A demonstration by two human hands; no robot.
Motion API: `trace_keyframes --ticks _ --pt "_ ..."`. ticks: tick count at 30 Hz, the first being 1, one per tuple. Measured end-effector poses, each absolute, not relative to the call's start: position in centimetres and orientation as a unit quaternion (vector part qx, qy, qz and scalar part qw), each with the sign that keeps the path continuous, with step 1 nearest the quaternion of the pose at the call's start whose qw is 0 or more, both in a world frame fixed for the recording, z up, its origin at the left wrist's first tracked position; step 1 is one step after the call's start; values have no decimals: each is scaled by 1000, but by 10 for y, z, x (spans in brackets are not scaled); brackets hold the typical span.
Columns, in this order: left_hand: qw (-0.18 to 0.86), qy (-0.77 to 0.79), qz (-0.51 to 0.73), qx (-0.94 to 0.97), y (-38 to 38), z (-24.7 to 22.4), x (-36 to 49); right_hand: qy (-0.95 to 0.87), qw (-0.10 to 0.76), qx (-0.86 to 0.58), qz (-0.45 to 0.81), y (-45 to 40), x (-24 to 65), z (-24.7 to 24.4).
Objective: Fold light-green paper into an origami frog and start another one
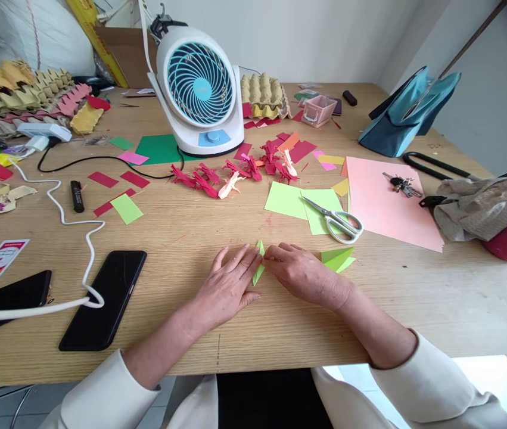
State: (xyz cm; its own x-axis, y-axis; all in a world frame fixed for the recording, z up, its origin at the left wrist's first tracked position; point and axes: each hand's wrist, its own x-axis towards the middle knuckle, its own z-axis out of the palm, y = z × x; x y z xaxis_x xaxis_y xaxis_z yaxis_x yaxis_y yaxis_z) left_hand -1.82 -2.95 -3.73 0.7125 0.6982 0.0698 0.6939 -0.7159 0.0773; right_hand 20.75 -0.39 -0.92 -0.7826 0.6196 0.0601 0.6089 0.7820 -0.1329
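A small light-green piece of folded paper (258,275), narrow and pointed at both ends, lies on the table between my hands. My left hand (234,279) rests flat with fingers stretched out, its fingertips touching the paper's left side. At the right side, my right hand (300,269) has curled fingers closed at the paper's edge; the fingertips are partly hidden. Just beyond my right wrist is another folded green paper (337,260). Further back, scissors (332,219) with white handles lie on light-green paper sheets (286,201).
Red and cream folded paper figures (230,185) lie in front of a white fan (202,89). Pink sheets (378,208) with keys (403,185) lie right. Left are a black phone (103,301), a white cable (63,214) and a marker (77,196). The table's front edge (190,374) is near.
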Motion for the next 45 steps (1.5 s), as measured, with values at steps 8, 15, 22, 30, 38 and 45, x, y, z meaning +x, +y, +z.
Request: trace_keyframes --ticks 8,15,22,30,38,45 --pt "59 426 37 902 -38 -38 -8 -940 50 -333 54 -6 206 -8" --pt "75 439 37 894 -40 -38 -6 -933 59 -349 65 -6 203 -11" --pt "80 438 54 894 -40 -38 -6 -921 64 -383 35 -2 204 -18" --pt "90 445 33 890 -40 -37 -5 -915 22 -404 -3 3 198 -20" --pt "81 443 42 892 -39 -40 -7 -902 13 -431 -24 0 192 -21" --pt "89 456 36 885 -40 -39 -6 -895 13 -445 -13 0 189 -20"
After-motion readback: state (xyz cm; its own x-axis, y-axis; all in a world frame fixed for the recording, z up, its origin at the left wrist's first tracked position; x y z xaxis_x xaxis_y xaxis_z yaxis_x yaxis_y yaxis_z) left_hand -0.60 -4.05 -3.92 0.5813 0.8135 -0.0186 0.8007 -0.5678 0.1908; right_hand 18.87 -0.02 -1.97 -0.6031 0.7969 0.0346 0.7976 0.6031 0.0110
